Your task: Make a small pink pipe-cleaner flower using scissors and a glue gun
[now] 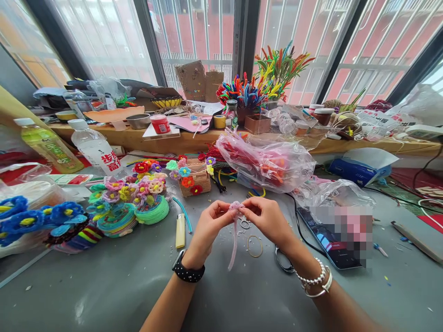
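A pale pink pipe cleaner (234,244) hangs from between my hands, its upper end bent into a small fuzzy flower-like bunch. My left hand (214,224) pinches that bunch from the left between thumb and fingers. From the other side, my right hand (266,217) grips it with thumb and forefinger. Behind the pipe cleaner lie scissors (245,223), partly hidden by my right hand and forearm. A thin tan ring (254,246) rests on the table below my right hand. To the left are a cream lighter (180,231) and a short blue pipe cleaner (183,213).
Pots of fuzzy flowers (151,210) crowd the left side, with bottles (95,147) behind. A plastic bag (266,159) of pipe cleaners lies ahead. On the right are a phone (323,240) and a dark cable (301,228). A cluttered wooden ledge (204,138) runs below the windows.
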The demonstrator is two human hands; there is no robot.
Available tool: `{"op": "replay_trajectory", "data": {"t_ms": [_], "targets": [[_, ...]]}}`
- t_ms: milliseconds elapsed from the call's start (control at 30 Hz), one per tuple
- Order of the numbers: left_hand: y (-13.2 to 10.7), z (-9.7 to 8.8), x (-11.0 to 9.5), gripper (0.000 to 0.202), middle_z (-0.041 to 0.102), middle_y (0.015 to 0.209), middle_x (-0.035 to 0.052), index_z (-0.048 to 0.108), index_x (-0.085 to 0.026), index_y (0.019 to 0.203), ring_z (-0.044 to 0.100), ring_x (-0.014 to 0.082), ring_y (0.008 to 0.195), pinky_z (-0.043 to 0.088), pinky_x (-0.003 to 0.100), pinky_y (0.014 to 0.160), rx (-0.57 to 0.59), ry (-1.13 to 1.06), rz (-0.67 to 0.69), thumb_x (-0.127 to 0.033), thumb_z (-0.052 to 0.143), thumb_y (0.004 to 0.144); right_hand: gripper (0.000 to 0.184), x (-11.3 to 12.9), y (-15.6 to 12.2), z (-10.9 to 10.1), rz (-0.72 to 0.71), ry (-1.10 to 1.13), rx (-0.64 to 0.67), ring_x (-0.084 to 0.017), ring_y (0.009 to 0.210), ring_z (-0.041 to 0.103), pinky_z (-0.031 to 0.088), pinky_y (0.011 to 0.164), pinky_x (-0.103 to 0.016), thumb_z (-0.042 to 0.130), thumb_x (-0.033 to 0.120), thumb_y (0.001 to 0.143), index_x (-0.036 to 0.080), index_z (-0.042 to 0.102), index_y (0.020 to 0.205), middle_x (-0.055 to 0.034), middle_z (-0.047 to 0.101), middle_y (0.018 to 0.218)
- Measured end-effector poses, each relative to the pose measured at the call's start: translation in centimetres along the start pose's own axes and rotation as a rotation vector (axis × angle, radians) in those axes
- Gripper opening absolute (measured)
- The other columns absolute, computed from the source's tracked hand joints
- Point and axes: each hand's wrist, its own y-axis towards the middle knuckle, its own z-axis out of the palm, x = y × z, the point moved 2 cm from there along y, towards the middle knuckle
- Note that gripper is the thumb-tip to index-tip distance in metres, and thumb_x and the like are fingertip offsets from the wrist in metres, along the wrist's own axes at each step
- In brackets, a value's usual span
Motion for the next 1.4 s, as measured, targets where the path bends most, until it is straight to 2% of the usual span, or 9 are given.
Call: {"op": "replay_trajectory", "data": {"t_ms": [300, 467, 567, 900, 1033, 1133, 1233, 1300, 1400], "targets": [[0.1, -0.3, 0.1, 0.017, 0.061, 0.069, 0.0005, 0.057, -0.013, 0.070, 0.056, 0.0108, 0.067, 0.045, 0.025, 0.069, -0.067, -0.068, 0.024, -0.025, 0.066, 0.063, 0.015, 0.3, -1.0, 2.4, -0.219, -0.307, -0.233, -0.018, 0.070, 0.053, 0.043, 0.065, -0.030, 0.043, 0.016, 0.080, 0.015, 0.057, 0.077, -0.0065, 0.057, 0.073], [0.2, -0.3, -0.2, 0.018, 0.062, 0.071, 0.0016, 0.059, -0.014, 0.073, 0.057, 0.0132, 0.069, 0.044, 0.023, 0.065, -0.078, 0.159, 0.129, -0.029, 0.064, 0.064, 0.020, 0.0, -0.4, 1.4, -0.161, -0.040, -0.093, -0.012, 0.067, 0.054, 0.046, 0.058, -0.023, 0.049, 0.019, 0.077, 0.017, 0.053, 0.097, -0.0042, 0.056, 0.084], [0.1, -0.1, -0.1, 0.022, 0.062, 0.073, 0.0021, 0.058, -0.015, 0.079, 0.058, 0.0140, 0.068, 0.045, 0.024, 0.063, -0.060, 0.239, 0.174, -0.031, 0.063, 0.065, 0.014, 0.2, -0.2, 0.7, -0.169, -0.072, -0.035, -0.012, 0.068, 0.055, 0.045, 0.061, -0.023, 0.049, 0.014, 0.077, 0.018, 0.057, 0.088, -0.0027, 0.057, 0.078], [0.1, -0.3, -0.5, 0.029, 0.062, 0.068, 0.0009, 0.053, -0.015, 0.086, 0.059, 0.0142, 0.068, 0.047, 0.027, 0.067, -0.074, 0.107, 0.068, -0.027, 0.065, 0.062, 0.015, 0.2, -1.0, 2.1, -0.347, -0.332, -0.201, -0.018, 0.070, 0.053, 0.042, 0.064, -0.029, 0.044, 0.014, 0.081, 0.014, 0.058, 0.079, -0.0068, 0.058, 0.073], [-0.6, 0.3, -1.1, 0.026, 0.064, 0.090, 0.0054, 0.057, -0.017, 0.090, 0.058, 0.0172, 0.087, 0.044, 0.030, 0.079, -0.117, 0.232, 0.252, -0.028, 0.061, 0.067, 0.011, -1.1, -0.7, 1.6, -0.147, -0.070, -0.336, -0.015, 0.067, 0.055, 0.044, 0.063, -0.028, 0.048, 0.019, 0.079, 0.016, 0.058, 0.077, -0.0049, 0.059, 0.073], [-1.2, 1.1, -1.1, 0.016, 0.064, 0.084, 0.0047, 0.062, -0.018, 0.082, 0.058, 0.0163, 0.079, 0.044, 0.027, 0.075, -0.084, 0.414, 0.400, -0.030, 0.056, 0.072, 0.013, -2.3, -0.1, 1.1, 0.132, 0.368, -0.361, -0.014, 0.063, 0.057, 0.046, 0.064, -0.029, 0.055, 0.030, 0.074, 0.017, 0.056, 0.075, -0.0030, 0.060, 0.072], [-1.1, 1.7, -0.2, 0.022, 0.063, 0.064, 0.0034, 0.063, -0.017, 0.067, 0.056, 0.0143, 0.060, 0.044, 0.024, 0.058, 0.096, 0.511, 0.319, -0.034, 0.052, 0.075, 0.021, -2.3, 0.2, 1.3, 0.320, 0.848, -0.270, -0.013, 0.064, 0.058, 0.047, 0.068, -0.030, 0.062, 0.034, 0.066, 0.017, 0.052, 0.074, -0.0017, 0.061, 0.073], [-0.6, 1.5, 0.2, 0.021, 0.064, 0.068, 0.0035, 0.063, -0.017, 0.075, 0.057, 0.0146, 0.061, 0.044, 0.023, 0.057, 0.065, 0.442, 0.264, -0.035, 0.053, 0.074, 0.023, -1.8, 0.2, 1.5, 0.364, 1.000, -0.213, -0.012, 0.065, 0.057, 0.046, 0.070, -0.029, 0.065, 0.032, 0.063, 0.017, 0.051, 0.072, -0.0009, 0.060, 0.073], [-0.1, 0.8, 0.1, 0.026, 0.065, 0.085, 0.0045, 0.061, -0.017, 0.089, 0.058, 0.0156, 0.071, 0.046, 0.024, 0.063, -0.056, 0.266, 0.263, -0.034, 0.058, 0.070, 0.021, -1.2, 0.0, 1.9, 0.342, 0.952, -0.116, -0.010, 0.065, 0.054, 0.044, 0.067, -0.025, 0.066, 0.031, 0.062, 0.016, 0.052, 0.069, 0.0009, 0.058, 0.070]]}}
